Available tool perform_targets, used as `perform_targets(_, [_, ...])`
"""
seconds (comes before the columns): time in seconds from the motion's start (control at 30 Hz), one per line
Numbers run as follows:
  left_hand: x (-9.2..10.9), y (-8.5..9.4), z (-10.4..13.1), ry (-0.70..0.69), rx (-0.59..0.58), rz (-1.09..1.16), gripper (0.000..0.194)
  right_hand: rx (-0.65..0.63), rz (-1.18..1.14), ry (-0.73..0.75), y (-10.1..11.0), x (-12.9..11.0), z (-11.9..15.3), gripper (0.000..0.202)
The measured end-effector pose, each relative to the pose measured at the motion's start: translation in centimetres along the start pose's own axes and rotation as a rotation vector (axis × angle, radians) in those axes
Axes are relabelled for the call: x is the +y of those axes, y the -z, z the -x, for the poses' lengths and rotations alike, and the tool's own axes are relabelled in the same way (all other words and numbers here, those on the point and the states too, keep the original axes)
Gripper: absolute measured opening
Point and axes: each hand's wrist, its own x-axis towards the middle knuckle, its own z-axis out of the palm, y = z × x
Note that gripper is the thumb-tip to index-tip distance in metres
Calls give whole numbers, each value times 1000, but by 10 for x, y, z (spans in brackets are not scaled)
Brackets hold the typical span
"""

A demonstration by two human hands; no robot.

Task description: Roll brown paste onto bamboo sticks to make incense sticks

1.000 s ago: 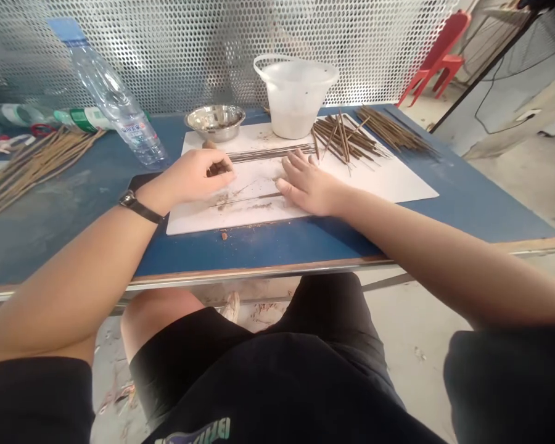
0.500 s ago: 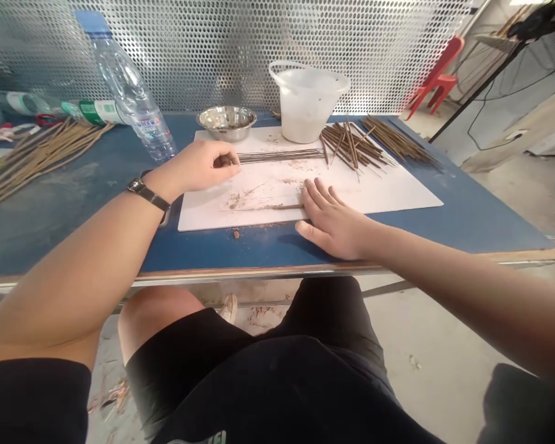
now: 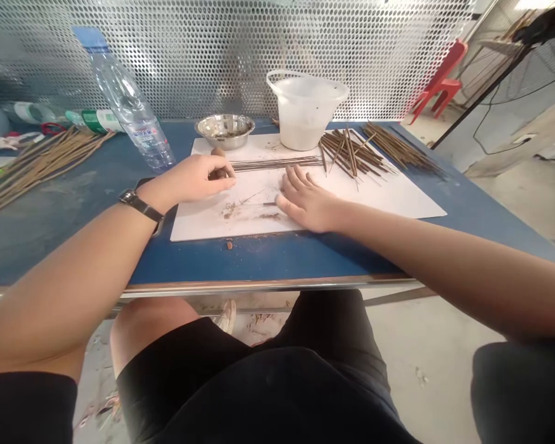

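Stick [image 3: 269,204], perhaps mostly hidden under the right hand [image 3: 308,200]

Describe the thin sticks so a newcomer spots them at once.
On the blue table, find the white board. The thin sticks lie across it between the left hand and the jumbled pile of thicker sticks. Unlike that pile, they lie slim and nearly parallel.

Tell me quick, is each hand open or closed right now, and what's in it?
Left hand: closed around what looks like a brown lump, mostly hidden.
Right hand: open, palm down over a stick.
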Motion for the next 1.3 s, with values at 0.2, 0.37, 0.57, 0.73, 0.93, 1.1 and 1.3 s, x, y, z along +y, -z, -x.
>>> perform_targets(0.2, [-1,-2,-2,19,-7,-6,34,-31,-64,62,-11,-25,67,125])
perform_targets(0.37, [1,0,-2,16,-36,-21,37,-45,-66,-13,-8,-31,53,125])
perform_targets(0.57, [0,0,1,9,-31,-21,36,-20,-47,-68,-1,-19,-18,125])
perform_targets(0.73, [-1,-2,3,-6,-59,8,35,-3,-4,-72,5,-13,-59,118])
perform_targets(0.93, [-1,-2,5,4,-68,20,31,-52,-52,8,2,-28,-16,130])
perform_targets(1.1, [4,-5,8,24,-80,12,32,-8,-137,52,-12,-38,12,128])
perform_targets(1.3, [7,-9,10,-3,-87,6,33,33,-119,10,-4,-30,-35,127])
